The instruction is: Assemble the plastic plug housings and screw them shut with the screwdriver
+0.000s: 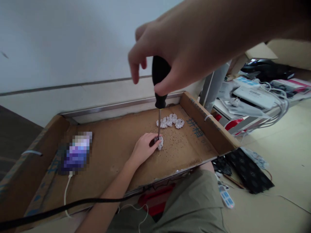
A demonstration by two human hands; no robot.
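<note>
My right hand (pixel 157 55) grips the black handle of a screwdriver (pixel 159 121), thumb against it and some fingers lifted away. The shaft points straight down to a small clear plastic piece (pixel 159 143) on the cardboard. My left hand (pixel 145 145) pinches that piece between thumb and fingers and steadies it against the surface. The screwdriver's tip meets the piece by the left fingertips, though the exact contact is hidden. Just behind lie several similar clear plastic pieces (pixel 170 120) with metal pins standing up. Small dark screws or bits (pixel 173 142) are scattered beside the left hand.
A cardboard-lined tray (pixel 116 161) with raised sides carries the work. At its left lies a blurred-out phone-like device (pixel 77 152) on a white cable (pixel 65 194). A black cable (pixel 73 203) crosses the front. At right, a cluttered shelf (pixel 255 94) and a power strip (pixel 226 196) on the floor.
</note>
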